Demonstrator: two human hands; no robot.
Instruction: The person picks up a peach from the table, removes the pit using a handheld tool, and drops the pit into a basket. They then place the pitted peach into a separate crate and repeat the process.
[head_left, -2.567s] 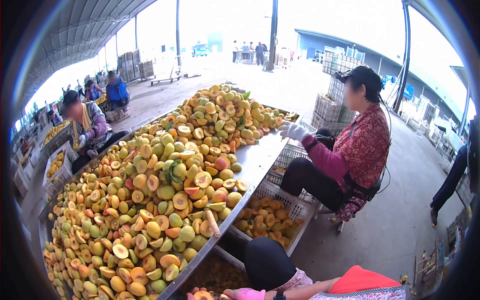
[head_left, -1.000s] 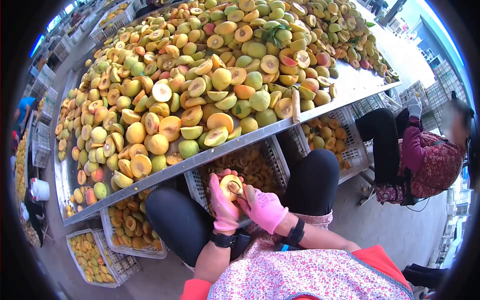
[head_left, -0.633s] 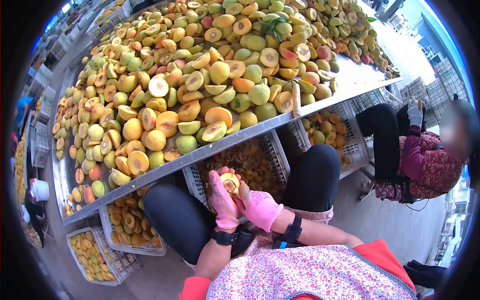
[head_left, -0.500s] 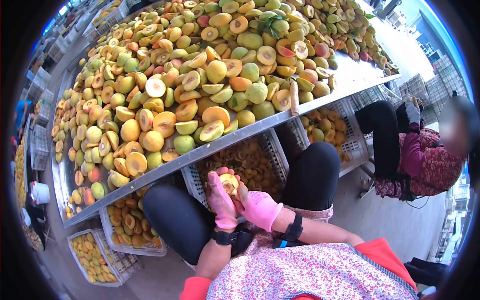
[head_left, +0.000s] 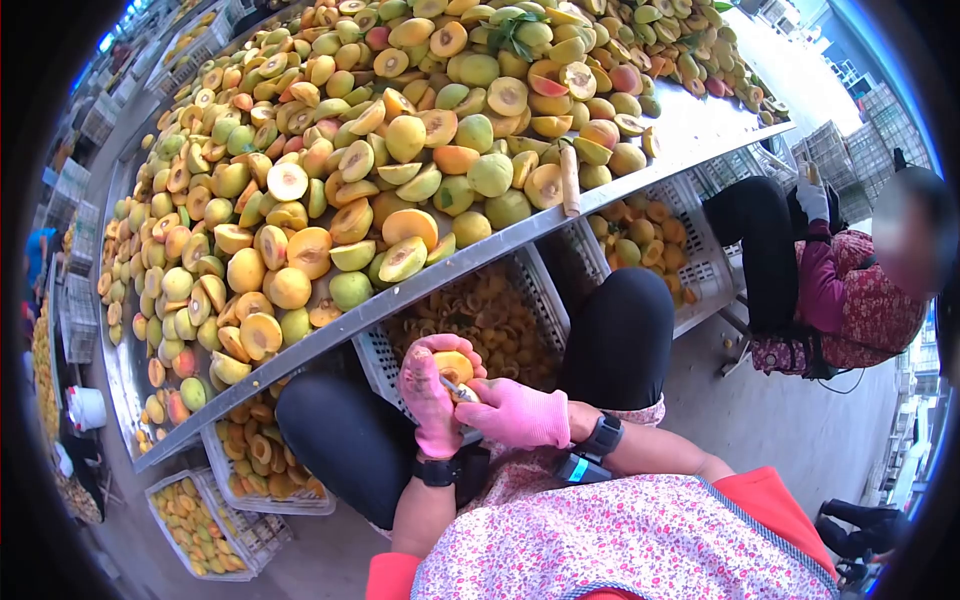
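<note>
My left hand (head_left: 428, 395), in a pink glove with a soiled palm, is closed around a halved yellow peach (head_left: 454, 366), cut face up. My right hand (head_left: 522, 412), gloved the same way, grips a small metal-tipped pitting tool (head_left: 462, 391) with its tip against the fruit. Most of the tool's handle is hidden by my fingers. Both hands are above my lap, close over a white crate (head_left: 375, 362) holding cut peach pieces. A heap of whole and halved peaches (head_left: 330, 200) covers the metal table in front of me.
The table's raised metal edge (head_left: 400, 297) runs just beyond my knees. A wooden stick-like handle (head_left: 569, 180) rests on it. Crates of peach halves (head_left: 190, 525) stand at lower left, and another peach crate (head_left: 700, 255) is under the table. A co-worker (head_left: 850, 290) sits at right.
The tool's metal tip now shows at the peach half. My right hand has turned flatter, its wrist further right. The view has shifted slightly.
</note>
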